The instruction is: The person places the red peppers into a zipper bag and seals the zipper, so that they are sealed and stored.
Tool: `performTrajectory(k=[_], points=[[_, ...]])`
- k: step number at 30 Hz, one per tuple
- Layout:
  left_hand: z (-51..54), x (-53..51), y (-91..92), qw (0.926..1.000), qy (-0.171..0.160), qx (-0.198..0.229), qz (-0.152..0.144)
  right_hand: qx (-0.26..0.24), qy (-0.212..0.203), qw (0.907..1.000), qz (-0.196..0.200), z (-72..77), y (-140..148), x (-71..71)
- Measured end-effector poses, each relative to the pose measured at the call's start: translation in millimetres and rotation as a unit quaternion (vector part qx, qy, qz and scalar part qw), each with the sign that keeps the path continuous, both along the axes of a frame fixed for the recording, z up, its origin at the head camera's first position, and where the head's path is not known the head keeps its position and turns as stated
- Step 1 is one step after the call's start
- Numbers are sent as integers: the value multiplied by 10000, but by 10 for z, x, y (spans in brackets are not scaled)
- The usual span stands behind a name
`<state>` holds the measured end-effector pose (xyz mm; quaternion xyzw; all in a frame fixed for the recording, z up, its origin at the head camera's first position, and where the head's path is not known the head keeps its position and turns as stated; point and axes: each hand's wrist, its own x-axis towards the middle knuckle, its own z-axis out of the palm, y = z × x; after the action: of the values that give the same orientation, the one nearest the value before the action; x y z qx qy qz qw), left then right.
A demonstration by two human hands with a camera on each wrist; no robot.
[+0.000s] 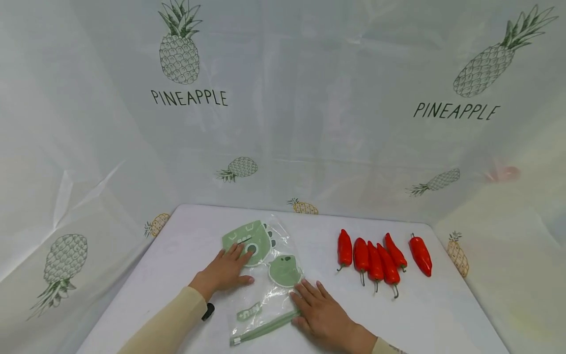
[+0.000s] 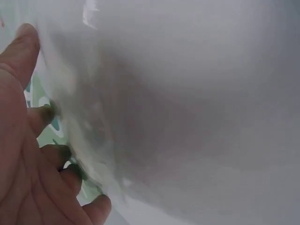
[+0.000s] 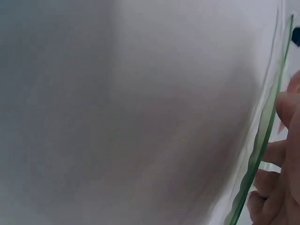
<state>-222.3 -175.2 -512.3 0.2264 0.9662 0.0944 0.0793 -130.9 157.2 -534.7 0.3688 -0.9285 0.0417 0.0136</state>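
A clear plastic bag (image 1: 269,290) with green dinosaur prints and a green zip strip (image 1: 265,328) lies flat on the white table. My left hand (image 1: 226,271) rests on its left side with fingers spread over the large green print. At the bag's right edge, my right hand (image 1: 325,314) lies palm down, fingers extended, near the right end of the zip. The left wrist view has my left hand (image 2: 42,154) along the bag's edge. In the right wrist view, my right hand (image 3: 281,164) is beside the green zip strip (image 3: 262,136).
Several red peppers (image 1: 375,260) lie at the right of the table, and another red pepper (image 1: 421,254) lies farther right. A small black object (image 1: 208,311) is beside my left wrist. A pineapple-print sheet (image 1: 309,123) hangs behind the table.
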Motion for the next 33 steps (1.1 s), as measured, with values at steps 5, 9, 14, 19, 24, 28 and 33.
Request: performTrajectory(k=[5,9,14,19,24,28,33], points=[[-60,77,-76,9999,-104,-17,126,-109,-175,9995,-238,-23,75,-125],[-65,221,-156,9996,-131,-100,225,-258,-162,9991,-286,-8,85,-258],[-77,435,-248,9990,-181,-29,406,-378,72,9988,-294,20,53,-447],[-94,610,-274,9979,-220,42,612,-168,-147,9986,-481,41,-18,-616],[-106,755,-232,9957,-259,140,881,17,-596,9957,-707,70,-119,-739],[-91,854,-169,9934,-269,174,1102,125,-601,9950,-783,79,-198,-830],[-73,928,-73,9903,-124,52,1381,177,-509,9946,-886,88,-267,-934]])
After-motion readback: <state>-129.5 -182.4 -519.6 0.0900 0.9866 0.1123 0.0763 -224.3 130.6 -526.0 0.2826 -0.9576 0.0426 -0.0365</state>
